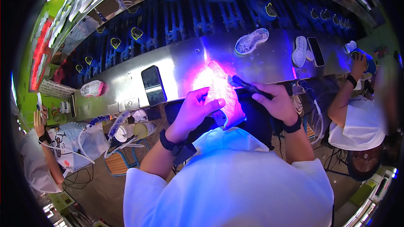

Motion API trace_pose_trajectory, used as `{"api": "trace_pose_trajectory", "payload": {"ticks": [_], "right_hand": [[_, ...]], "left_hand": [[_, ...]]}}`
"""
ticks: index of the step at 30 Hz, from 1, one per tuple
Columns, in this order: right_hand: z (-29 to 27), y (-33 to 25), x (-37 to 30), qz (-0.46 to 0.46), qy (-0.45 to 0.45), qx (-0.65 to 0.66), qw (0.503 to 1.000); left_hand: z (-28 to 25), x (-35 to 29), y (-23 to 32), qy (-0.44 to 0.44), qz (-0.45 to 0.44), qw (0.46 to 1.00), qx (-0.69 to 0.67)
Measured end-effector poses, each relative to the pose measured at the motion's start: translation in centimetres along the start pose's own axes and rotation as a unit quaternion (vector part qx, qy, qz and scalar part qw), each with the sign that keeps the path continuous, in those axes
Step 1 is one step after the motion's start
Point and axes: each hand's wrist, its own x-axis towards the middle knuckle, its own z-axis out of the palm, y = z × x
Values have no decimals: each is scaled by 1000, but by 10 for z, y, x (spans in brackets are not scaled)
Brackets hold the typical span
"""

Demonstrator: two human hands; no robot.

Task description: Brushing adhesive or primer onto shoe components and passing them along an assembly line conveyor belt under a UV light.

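Note:
A shoe upper, lit strongly in pink and blue, stands tilted over the near edge of the metal bench. My left hand grips its left side, with thumb and fingers closed on it. In my right hand is a dark-handled brush, its head at the right side of the upper. Glare washes out the upper's left part, and I cannot tell whether the bristles touch it. Dark bands circle both my wrists.
Beyond the bench runs a rack conveyor carrying several dark shoes. A phone lies left of my hands; a pale sole lies beyond them. Further right are a white sole and another phone. Co-workers sit on both sides.

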Motion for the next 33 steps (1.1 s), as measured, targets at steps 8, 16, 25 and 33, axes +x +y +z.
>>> {"api": "trace_pose_trajectory", "payload": {"ticks": [8, 16, 25, 33], "right_hand": [[-6, -4, 2, 81, -14, 21, 996], [-25, 18, -9, 56, -62, 76, 994], [-42, 7, -22, 116, -62, 6, 991], [-37, -2, -6, 59, -37, -100, 993]], "left_hand": [[16, 7, -5, 4, 8, 1000, -18], [9, 23, -16, 77, 49, 995, -36], [27, 37, -7, 134, 37, 990, -37], [15, 33, -17, 115, -78, 964, -228]]}}
